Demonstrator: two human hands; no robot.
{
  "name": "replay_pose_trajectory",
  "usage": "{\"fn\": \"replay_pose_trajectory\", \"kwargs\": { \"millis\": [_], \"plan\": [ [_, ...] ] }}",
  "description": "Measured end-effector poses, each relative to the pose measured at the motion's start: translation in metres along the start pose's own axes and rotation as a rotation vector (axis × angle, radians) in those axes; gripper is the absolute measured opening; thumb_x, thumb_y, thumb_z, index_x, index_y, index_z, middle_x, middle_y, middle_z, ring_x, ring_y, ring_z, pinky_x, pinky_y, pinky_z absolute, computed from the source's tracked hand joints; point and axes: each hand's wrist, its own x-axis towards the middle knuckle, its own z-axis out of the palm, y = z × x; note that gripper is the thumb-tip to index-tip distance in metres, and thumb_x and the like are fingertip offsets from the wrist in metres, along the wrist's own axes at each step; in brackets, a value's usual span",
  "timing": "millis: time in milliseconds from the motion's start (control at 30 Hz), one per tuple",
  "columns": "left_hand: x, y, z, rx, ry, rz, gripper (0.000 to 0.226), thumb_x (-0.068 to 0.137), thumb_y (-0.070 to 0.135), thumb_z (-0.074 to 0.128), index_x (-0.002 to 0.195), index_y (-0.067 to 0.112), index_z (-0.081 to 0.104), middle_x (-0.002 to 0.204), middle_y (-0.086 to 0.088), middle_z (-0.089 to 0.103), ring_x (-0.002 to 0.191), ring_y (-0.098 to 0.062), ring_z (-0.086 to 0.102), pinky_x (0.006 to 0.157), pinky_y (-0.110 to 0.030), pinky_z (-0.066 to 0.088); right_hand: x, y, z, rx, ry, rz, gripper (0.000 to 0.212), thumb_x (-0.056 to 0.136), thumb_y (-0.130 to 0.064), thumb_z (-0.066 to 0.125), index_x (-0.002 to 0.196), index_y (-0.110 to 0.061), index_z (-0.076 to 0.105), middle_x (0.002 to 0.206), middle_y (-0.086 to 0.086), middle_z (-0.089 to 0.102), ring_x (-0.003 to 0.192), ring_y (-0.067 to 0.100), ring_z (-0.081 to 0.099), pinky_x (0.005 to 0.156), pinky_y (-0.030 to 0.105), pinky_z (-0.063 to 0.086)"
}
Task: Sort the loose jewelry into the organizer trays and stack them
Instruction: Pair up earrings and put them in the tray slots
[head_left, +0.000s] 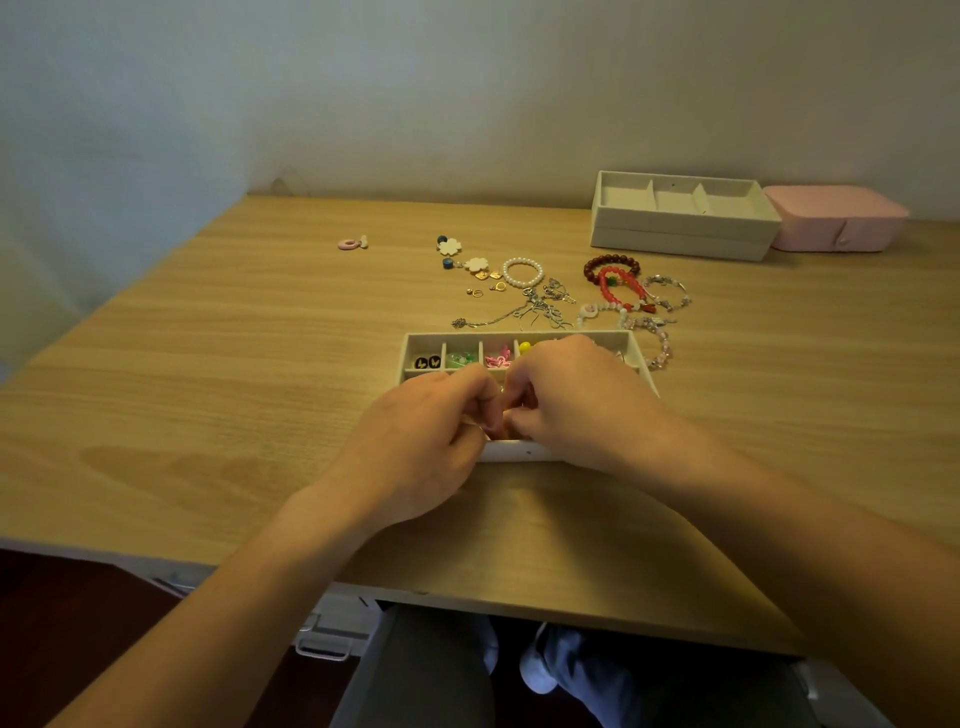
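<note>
A white compartment tray (415, 345) lies on the table in front of me, its back row holding black, green, pink and yellow pieces. My left hand (415, 441) and my right hand (576, 400) meet over the tray's front half, fingertips pinched together on something too small to make out. Loose jewelry lies behind the tray: a pearl bracelet (523, 272), silver chains (535, 309), a dark red bead bracelet (612, 266), a bright red bracelet (618, 288), white flower earrings (462, 254) and a pink earring (352, 242).
Two stacked white trays (680, 228) stand at the back right, the top one with three bare compartments. A pink box (831, 218) sits beside them. The wooden table (234, 364) ends at a wall behind; its front edge is near my lap.
</note>
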Motion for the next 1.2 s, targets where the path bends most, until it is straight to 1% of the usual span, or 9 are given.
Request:
{"fn": "replay_pose_trajectory", "kwargs": {
  "millis": [267,400,533,667,733,800,867,1033,1200],
  "plan": [
    [0.001,-0.002,-0.005,-0.151,-0.054,-0.061,0.022,0.075,0.011,0.048,0.081,0.029,0.056,0.085,0.019,0.073,0.083,-0.002,0.064,0.072,-0.029,0.048,0.007,0.009,-0.003,0.131,-0.061,0.033,0.009,0.088,-0.029,0.075,0.081,-0.024,0.078,0.074,-0.011,0.068,0.073,0.008,0.064,0.068,0.035,0.058],
    [-0.001,-0.001,-0.005,-0.194,-0.059,-0.062,0.025,0.078,0.004,0.051,0.083,0.028,0.057,0.086,0.018,0.074,0.087,-0.002,0.067,0.079,-0.034,0.052,0.009,0.013,-0.004,0.189,-0.074,0.024,0.008,0.088,-0.028,0.076,0.085,-0.022,0.081,0.075,-0.015,0.067,0.074,0.003,0.062,0.07,0.03,0.056],
    [0.002,-0.001,-0.005,-0.249,-0.052,-0.089,0.024,0.077,0.004,0.05,0.081,0.027,0.059,0.084,0.016,0.075,0.086,-0.005,0.069,0.081,-0.039,0.054,0.011,0.013,-0.002,0.19,-0.08,0.055,0.006,0.085,-0.025,0.077,0.079,-0.024,0.077,0.073,-0.013,0.067,0.071,0.002,0.062,0.062,0.023,0.052],
    [0.005,0.002,-0.015,-0.332,-0.021,-0.094,0.028,0.078,-0.008,0.053,0.081,0.019,0.061,0.082,0.009,0.077,0.08,-0.004,0.07,0.071,-0.021,0.05,0.02,0.013,-0.007,0.306,-0.043,0.081,0.005,0.084,-0.021,0.077,0.079,-0.022,0.076,0.071,-0.012,0.067,0.065,0.0,0.06,0.051,0.008,0.039],
    [0.01,-0.001,-0.026,-0.341,0.05,-0.116,0.026,0.079,-0.008,0.053,0.081,0.015,0.064,0.08,0.008,0.076,0.067,-0.011,0.064,0.059,-0.023,0.047,0.029,0.009,-0.01,0.363,-0.033,0.079,0.004,0.086,-0.021,0.076,0.083,-0.018,0.076,0.073,-0.009,0.068,0.067,0.003,0.062,0.054,0.011,0.043],
    [0.017,-0.009,-0.036,-0.311,0.131,-0.154,0.026,0.081,-0.008,0.055,0.081,0.016,0.066,0.078,0.007,0.075,0.065,-0.018,0.062,0.058,-0.031,0.047,0.04,0.004,-0.012,0.408,-0.034,0.083,0.005,0.087,-0.021,0.075,0.085,-0.017,0.075,0.075,-0.006,0.07,0.07,0.006,0.064,0.059,0.019,0.05],
    [0.028,-0.023,-0.043,-0.27,0.212,-0.217,0.025,0.083,-0.002,0.059,0.078,0.022,0.063,0.078,0.006,0.073,0.061,-0.01,0.059,0.057,-0.026,0.043,0.054,0.0,-0.014,0.468,-0.043,0.109,0.006,0.089,-0.021,0.074,0.087,-0.016,0.074,0.08,-0.002,0.071,0.075,0.01,0.066,0.065,0.025,0.055],
    [0.068,-0.086,-0.054,-0.175,0.373,-0.444,0.018,0.085,0.006,0.066,0.083,0.025,0.064,0.087,0.003,0.069,0.082,-0.015,0.062,0.074,-0.027,0.043,0.102,-0.009,-0.012,0.545,-0.037,0.184,0.006,0.093,-0.021,0.07,0.094,-0.015,0.072,0.088,0.001,0.071,0.076,0.011,0.065,0.064,0.025,0.054],
    [0.104,-0.149,-0.056,-0.057,0.322,-0.664,0.025,0.087,0.015,0.071,0.11,0.019,0.064,0.107,-0.002,0.067,0.103,-0.023,0.063,0.092,-0.036,0.05,0.157,-0.011,0.004,0.557,-0.052,0.289,0.015,0.097,-0.015,0.056,0.09,-0.017,0.069,0.091,0.007,0.07,0.077,0.017,0.065,0.057,0.027,0.051]
  ]
}}
